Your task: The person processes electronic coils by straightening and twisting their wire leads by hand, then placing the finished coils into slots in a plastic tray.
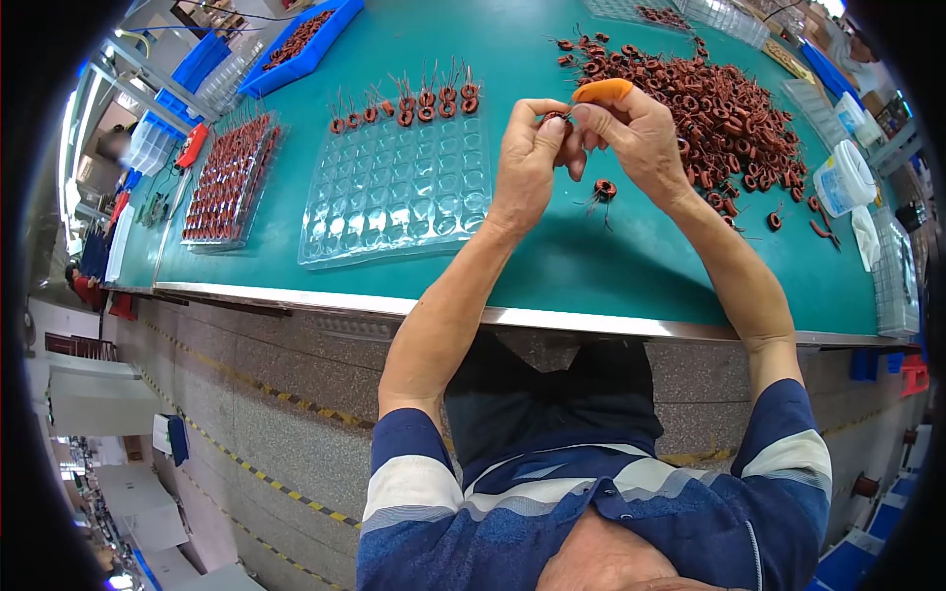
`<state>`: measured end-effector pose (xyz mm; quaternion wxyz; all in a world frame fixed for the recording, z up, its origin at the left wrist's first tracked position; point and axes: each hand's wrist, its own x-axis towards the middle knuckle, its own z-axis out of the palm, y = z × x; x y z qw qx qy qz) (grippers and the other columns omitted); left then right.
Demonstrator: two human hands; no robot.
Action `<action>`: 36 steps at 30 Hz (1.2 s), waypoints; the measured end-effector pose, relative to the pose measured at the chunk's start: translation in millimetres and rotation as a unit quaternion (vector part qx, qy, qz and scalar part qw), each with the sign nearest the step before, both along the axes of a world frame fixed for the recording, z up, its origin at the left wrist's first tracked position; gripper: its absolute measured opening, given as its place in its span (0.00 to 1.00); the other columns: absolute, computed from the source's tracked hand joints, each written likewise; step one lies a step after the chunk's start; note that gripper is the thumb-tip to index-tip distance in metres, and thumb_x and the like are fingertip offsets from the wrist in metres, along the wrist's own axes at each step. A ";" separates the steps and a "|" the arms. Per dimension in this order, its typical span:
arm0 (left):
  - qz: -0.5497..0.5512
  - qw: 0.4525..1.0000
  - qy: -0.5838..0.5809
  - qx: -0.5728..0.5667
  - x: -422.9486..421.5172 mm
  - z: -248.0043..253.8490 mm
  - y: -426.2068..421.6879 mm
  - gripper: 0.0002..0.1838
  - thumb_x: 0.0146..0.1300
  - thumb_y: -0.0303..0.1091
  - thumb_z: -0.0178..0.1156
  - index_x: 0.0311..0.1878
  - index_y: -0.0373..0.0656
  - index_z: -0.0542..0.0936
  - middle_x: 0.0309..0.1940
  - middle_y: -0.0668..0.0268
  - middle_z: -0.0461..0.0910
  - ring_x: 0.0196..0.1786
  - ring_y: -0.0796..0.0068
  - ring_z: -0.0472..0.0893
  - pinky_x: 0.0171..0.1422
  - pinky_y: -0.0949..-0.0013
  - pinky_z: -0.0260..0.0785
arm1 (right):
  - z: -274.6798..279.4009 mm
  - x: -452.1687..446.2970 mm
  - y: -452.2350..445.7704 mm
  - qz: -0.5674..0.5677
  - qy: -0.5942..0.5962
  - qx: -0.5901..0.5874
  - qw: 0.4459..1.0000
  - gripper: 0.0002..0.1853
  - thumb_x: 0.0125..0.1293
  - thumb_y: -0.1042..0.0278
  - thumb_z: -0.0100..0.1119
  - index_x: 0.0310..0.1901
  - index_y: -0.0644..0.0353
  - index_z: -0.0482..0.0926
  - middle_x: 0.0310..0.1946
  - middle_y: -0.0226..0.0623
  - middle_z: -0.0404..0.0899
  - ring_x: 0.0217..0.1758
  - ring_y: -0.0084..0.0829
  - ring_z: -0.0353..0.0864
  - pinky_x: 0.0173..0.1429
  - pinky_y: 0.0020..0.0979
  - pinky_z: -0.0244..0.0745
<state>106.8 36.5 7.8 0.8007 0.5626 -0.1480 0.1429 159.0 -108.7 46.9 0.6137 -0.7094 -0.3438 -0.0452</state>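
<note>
Both hands meet above the green table. My left hand (529,163) is closed on a small reddish-brown ring coil (557,115), partly hidden by the fingers. My right hand (636,138), with an orange cover on one finger, pinches at the same coil, perhaps at its thin wire, too small to tell. Below the hands a single ring coil (604,187) with wire ends lies on the table. To the left stands a clear plastic tray (394,187) with several coils in its far rows. A large pile of coils (729,118) lies to the right of my right hand.
A filled tray of coils (229,182) stands at the left, near a blue bin (301,44) holding more coils. A white tub (844,179) and clear trays (895,276) sit at the right. The table's metal front edge (552,319) runs below the forearms.
</note>
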 end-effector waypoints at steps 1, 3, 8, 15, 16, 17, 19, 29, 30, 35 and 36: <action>-0.003 1.000 0.000 -0.003 0.9 0.1 -0.7 0.09 0.76 0.34 0.44 0.51 0.39 0.68 0.30 0.64 0.76 0.28 0.77 0.76 0.32 0.74 0.69 | -2.3 1.2 0.8 -0.001 0.001 0.005 1.000 0.13 0.66 0.66 0.64 0.47 0.66 0.80 0.30 0.34 0.83 0.29 0.18 0.79 0.35 0.21 0.76; -0.006 1.000 0.002 -0.008 0.9 -0.7 0.1 0.10 0.76 0.34 0.44 0.51 0.39 0.68 0.30 0.62 0.76 0.28 0.75 0.77 0.32 0.74 0.69 | 0.3 -0.2 0.6 -0.004 0.006 -0.002 1.000 0.13 0.66 0.67 0.64 0.47 0.67 0.80 0.30 0.34 0.83 0.30 0.18 0.79 0.35 0.21 0.77; 0.031 0.997 -0.016 0.065 -0.6 0.2 -0.1 0.10 0.76 0.34 0.44 0.52 0.39 0.68 0.31 0.62 0.76 0.28 0.74 0.77 0.33 0.72 0.70 | 0.4 -1.7 0.1 0.001 -0.021 0.013 1.000 0.14 0.66 0.67 0.64 0.48 0.67 0.80 0.31 0.34 0.84 0.30 0.18 0.80 0.36 0.21 0.77; -0.013 0.999 0.029 -0.037 2.8 -5.3 0.0 0.11 0.76 0.34 0.44 0.53 0.39 0.68 0.32 0.62 0.76 0.29 0.72 0.77 0.35 0.69 0.73 | -11.8 6.0 4.1 -0.003 0.021 0.044 0.999 0.13 0.66 0.68 0.63 0.48 0.67 0.79 0.33 0.34 0.84 0.33 0.18 0.80 0.38 0.22 0.78; -0.016 0.999 0.024 -0.039 3.3 -4.8 -0.1 0.11 0.76 0.35 0.44 0.53 0.39 0.67 0.32 0.61 0.76 0.29 0.71 0.77 0.35 0.68 0.73 | -10.6 5.9 3.3 -0.001 0.020 0.047 0.999 0.13 0.66 0.68 0.63 0.48 0.67 0.80 0.33 0.34 0.84 0.33 0.19 0.80 0.38 0.22 0.78; -0.018 0.999 0.018 -0.043 3.5 -4.5 -0.6 0.12 0.76 0.35 0.44 0.54 0.38 0.67 0.32 0.61 0.76 0.29 0.71 0.77 0.35 0.68 0.73 | -8.0 4.9 2.1 0.001 0.020 0.049 0.999 0.13 0.66 0.68 0.63 0.48 0.67 0.80 0.33 0.34 0.84 0.34 0.19 0.80 0.39 0.22 0.78; -0.015 0.998 0.008 -0.057 2.3 -3.7 -2.9 0.13 0.76 0.35 0.45 0.55 0.38 0.66 0.32 0.61 0.76 0.29 0.71 0.78 0.35 0.68 0.73 | -4.8 3.6 0.9 -0.002 0.012 0.045 0.999 0.13 0.66 0.68 0.63 0.47 0.67 0.80 0.33 0.34 0.84 0.34 0.19 0.80 0.40 0.22 0.78; 0.172 0.917 -0.072 0.354 22.7 -53.4 -13.2 0.10 0.66 0.29 0.53 0.50 0.39 0.72 0.33 0.53 0.78 0.32 0.58 0.80 0.39 0.60 0.73 | 33.8 53.0 60.0 -0.021 -0.100 -0.125 0.987 0.12 0.65 0.66 0.59 0.46 0.62 0.82 0.31 0.34 0.85 0.32 0.18 0.81 0.37 0.22 0.74; 0.173 0.906 -0.100 0.373 24.1 -61.9 -17.1 0.10 0.65 0.28 0.53 0.48 0.39 0.73 0.35 0.52 0.78 0.35 0.55 0.80 0.41 0.58 0.72 | 32.2 61.4 81.2 -0.006 -0.108 -0.146 0.983 0.12 0.65 0.66 0.58 0.46 0.62 0.82 0.31 0.33 0.85 0.32 0.17 0.81 0.36 0.21 0.74; 0.104 0.890 -0.046 0.442 15.6 -59.9 -20.2 0.11 0.62 0.23 0.50 0.48 0.40 0.73 0.48 0.48 0.76 0.50 0.48 0.76 0.52 0.51 0.70 | 9.5 87.9 186.8 0.082 -0.110 -0.185 0.973 0.12 0.64 0.65 0.59 0.45 0.60 0.83 0.31 0.36 0.85 0.29 0.21 0.82 0.35 0.24 0.76; 0.115 0.897 -0.082 0.418 16.9 -60.8 -20.0 0.10 0.62 0.25 0.51 0.48 0.40 0.72 0.46 0.48 0.75 0.49 0.45 0.76 0.53 0.50 0.70 | 4.1 92.0 204.8 0.090 -0.118 -0.199 0.969 0.12 0.63 0.64 0.59 0.45 0.59 0.83 0.32 0.38 0.86 0.29 0.23 0.83 0.37 0.27 0.78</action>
